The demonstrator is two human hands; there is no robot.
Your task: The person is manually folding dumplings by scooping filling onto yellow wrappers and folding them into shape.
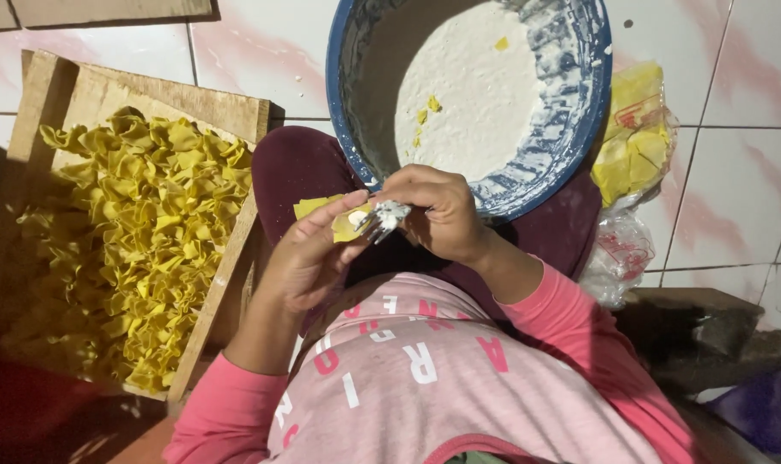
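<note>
While the left hand (309, 258) cups a thin yellow dough wrapper (326, 215) at the centre of the frame, the right hand (437, 210) grips a fork (380, 220) loaded with white paste, its tines touching the wrapper. The wrapper looks light, soft and easily torn, so it seems best supported from beneath on flat fingers rather than pinched. A blue bowl (579, 112) of white filling sits at upper centre, and a wooden tray (223, 107) of folded yellow dumplings (133, 249) fills the left.
</note>
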